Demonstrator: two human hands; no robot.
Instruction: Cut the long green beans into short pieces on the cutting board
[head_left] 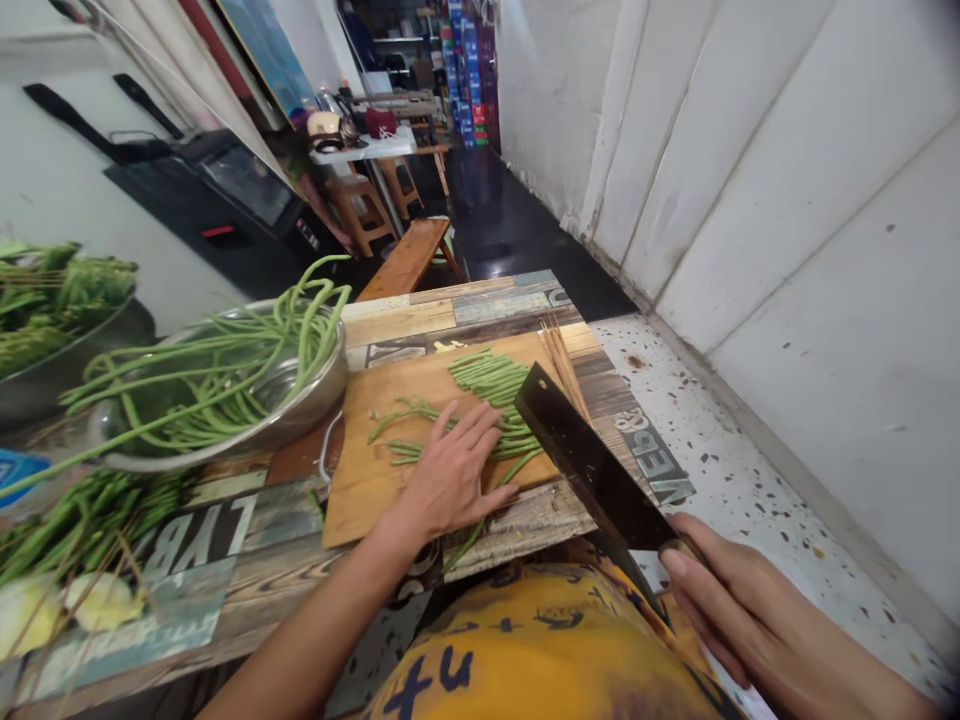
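Note:
My left hand [461, 465] lies with fingers spread over cut green beans [491, 378] on a wooden cutting board [360, 470]. Its thumb points right, near a long bean piece hanging past the board's near edge. My right hand [739, 590] grips the handle of a dark, broad-bladed cleaver [592, 455]. The blade slants up and left, with its far end beside the right side of the bean row. Thin wooden skewers [566, 370] lie along the board's right edge.
A metal bowl [334, 385] of long beans [225, 375] stands left of the board, with a bowl of greens [67, 300] beyond. Green bundles [97, 520] and yellowish pieces [101, 600] lie at lower left. A wooden bench [409, 260] stands behind the table; a white wall [810, 200] runs along the right.

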